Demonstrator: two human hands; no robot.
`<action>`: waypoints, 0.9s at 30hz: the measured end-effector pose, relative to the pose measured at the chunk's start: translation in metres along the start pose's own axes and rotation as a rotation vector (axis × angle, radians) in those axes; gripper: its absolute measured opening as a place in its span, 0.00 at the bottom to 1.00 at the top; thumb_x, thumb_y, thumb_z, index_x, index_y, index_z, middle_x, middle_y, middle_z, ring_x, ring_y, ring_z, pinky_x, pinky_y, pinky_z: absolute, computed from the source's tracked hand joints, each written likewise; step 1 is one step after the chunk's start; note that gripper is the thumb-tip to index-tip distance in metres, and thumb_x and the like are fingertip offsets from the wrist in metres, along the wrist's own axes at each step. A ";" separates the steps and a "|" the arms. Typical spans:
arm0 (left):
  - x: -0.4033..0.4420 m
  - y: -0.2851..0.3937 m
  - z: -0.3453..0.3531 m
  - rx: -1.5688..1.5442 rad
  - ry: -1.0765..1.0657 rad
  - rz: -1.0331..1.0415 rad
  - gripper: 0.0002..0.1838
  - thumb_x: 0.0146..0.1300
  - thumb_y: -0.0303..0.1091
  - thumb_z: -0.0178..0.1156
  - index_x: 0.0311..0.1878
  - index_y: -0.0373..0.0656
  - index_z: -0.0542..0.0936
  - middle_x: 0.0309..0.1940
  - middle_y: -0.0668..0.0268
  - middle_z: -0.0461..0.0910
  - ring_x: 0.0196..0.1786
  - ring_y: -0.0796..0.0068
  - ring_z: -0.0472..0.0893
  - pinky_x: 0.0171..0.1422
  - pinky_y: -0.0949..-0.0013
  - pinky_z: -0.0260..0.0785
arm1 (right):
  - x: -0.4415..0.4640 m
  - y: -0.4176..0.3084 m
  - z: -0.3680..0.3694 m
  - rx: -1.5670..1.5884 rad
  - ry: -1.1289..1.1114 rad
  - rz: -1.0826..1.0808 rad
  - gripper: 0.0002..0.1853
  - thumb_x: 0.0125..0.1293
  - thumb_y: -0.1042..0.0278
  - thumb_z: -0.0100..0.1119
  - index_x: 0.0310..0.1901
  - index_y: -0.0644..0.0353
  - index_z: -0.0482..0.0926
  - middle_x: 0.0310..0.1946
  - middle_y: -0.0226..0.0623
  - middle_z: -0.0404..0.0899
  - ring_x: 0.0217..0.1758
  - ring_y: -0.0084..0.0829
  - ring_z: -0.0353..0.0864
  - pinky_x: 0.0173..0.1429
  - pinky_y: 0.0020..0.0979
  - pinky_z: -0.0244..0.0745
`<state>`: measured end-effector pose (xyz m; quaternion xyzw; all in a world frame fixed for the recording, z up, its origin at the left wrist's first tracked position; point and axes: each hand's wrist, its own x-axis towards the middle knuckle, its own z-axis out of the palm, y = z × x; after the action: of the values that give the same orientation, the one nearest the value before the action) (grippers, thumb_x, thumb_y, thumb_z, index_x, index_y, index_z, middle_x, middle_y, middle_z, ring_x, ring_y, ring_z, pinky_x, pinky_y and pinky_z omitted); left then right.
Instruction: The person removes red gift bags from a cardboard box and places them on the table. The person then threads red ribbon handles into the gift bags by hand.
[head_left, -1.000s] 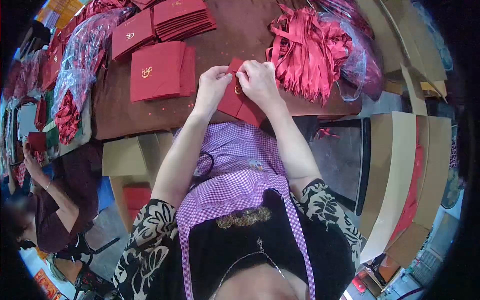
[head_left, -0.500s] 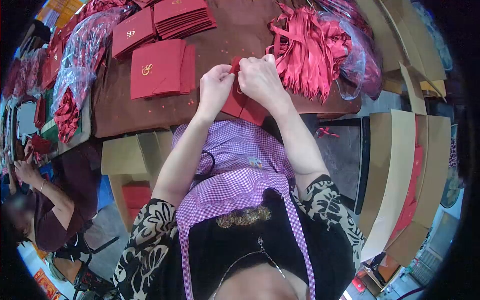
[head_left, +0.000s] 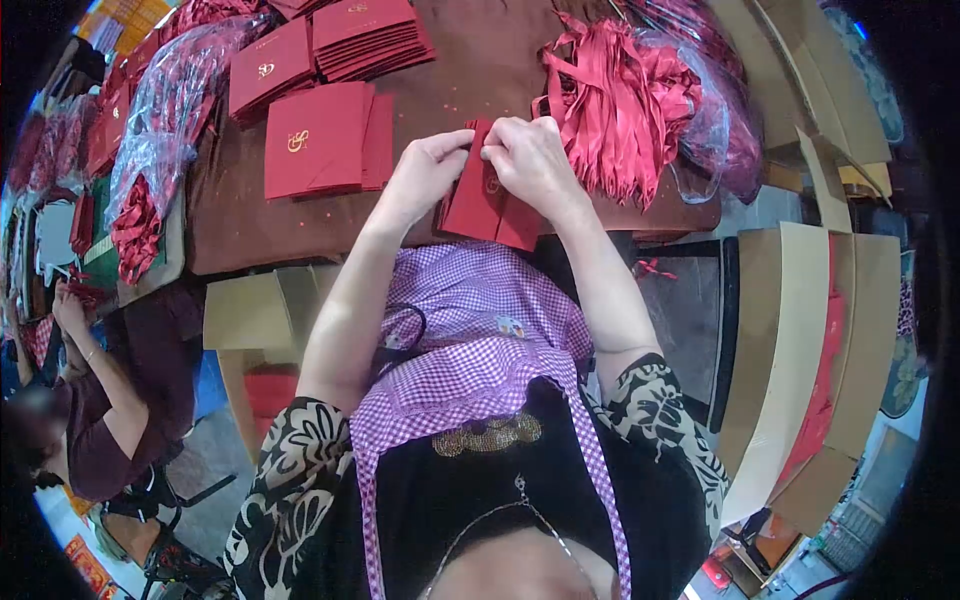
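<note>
A flat red paper bag (head_left: 481, 212) with a gold mark lies at the table's front edge, in front of my apron. My left hand (head_left: 428, 172) pinches its upper left edge between thumb and fingers. My right hand (head_left: 533, 168) is closed at the bag's upper right, fingers curled; its fingertips partly hide the top edge, and any small piece in them is hidden. Right of my hands lies a heap of red ribbons (head_left: 612, 115). To the left sits a pile of the same red bags (head_left: 325, 140) with gold marks.
More stacked bags (head_left: 370, 35) stand at the back of the brown-covered table (head_left: 270, 235). Plastic-wrapped red bundles (head_left: 170, 100) lie at left. Cardboard boxes (head_left: 770, 350) flank me on the right, another box (head_left: 250, 310) at left. A co-worker's arm (head_left: 105, 375) shows at far left.
My hands have shifted slightly at the top of the red bag, and more of the bag now shows between them. The co-worker's hand at far left has moved up a little.
</note>
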<state>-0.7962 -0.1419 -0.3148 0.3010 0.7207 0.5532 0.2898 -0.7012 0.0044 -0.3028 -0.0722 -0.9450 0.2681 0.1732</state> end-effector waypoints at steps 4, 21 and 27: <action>0.011 -0.025 0.004 -0.033 0.025 0.124 0.13 0.65 0.25 0.54 0.50 0.33 0.79 0.38 0.69 0.83 0.40 0.82 0.78 0.47 0.77 0.71 | 0.000 0.000 0.001 -0.034 0.043 -0.066 0.07 0.56 0.68 0.61 0.28 0.61 0.77 0.27 0.39 0.79 0.33 0.39 0.78 0.46 0.37 0.64; 0.007 -0.026 -0.004 -0.216 0.007 0.009 0.09 0.64 0.28 0.57 0.42 0.32 0.80 0.31 0.66 0.82 0.35 0.83 0.78 0.39 0.78 0.71 | 0.024 0.032 -0.015 0.668 -0.276 0.240 0.07 0.61 0.73 0.59 0.39 0.65 0.78 0.30 0.25 0.77 0.36 0.17 0.74 0.42 0.22 0.70; 0.002 -0.015 -0.003 -0.285 -0.010 -0.101 0.09 0.64 0.28 0.57 0.42 0.32 0.80 0.31 0.67 0.81 0.35 0.84 0.78 0.39 0.79 0.71 | 0.024 0.031 -0.007 0.629 -0.237 0.208 0.07 0.60 0.74 0.58 0.39 0.64 0.77 0.30 0.24 0.76 0.37 0.18 0.73 0.43 0.22 0.69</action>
<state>-0.8011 -0.1455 -0.3289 0.2228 0.6475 0.6333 0.3606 -0.7192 0.0393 -0.3071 -0.0798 -0.8173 0.5687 0.0477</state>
